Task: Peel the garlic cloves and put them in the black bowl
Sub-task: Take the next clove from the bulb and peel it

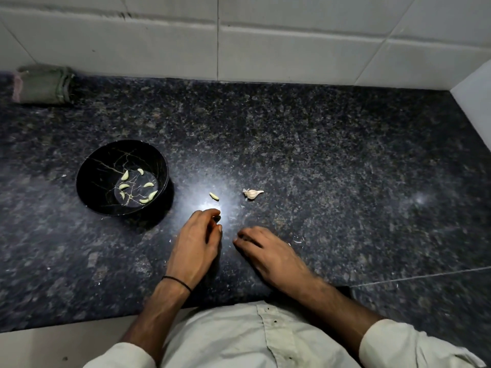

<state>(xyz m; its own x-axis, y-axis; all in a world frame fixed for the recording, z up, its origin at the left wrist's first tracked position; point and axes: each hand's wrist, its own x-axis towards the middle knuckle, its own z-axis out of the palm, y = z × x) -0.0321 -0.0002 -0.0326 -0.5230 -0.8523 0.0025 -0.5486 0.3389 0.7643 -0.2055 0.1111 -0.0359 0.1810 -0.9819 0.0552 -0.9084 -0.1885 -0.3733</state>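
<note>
Dark speckled stone counter against a white tiled wall. Toward the counter's left side, a black bowl with seven peeled cloves lying on its bottom. Just right of the bowl, near the counter's middle, one loose clove, peeled, bare on the stone. A little further right, an unpeeled garlic piece in papery skin. Near the front edge, left hand with fingers curled inward and a thin black band on the wrist; impossible to tell any content of the curl. Beside it but apart, right hand, palm down, fingers loosely spread over the stone. Skin scraps scattered nearby. Folded cloth in the far left corner.
</note>
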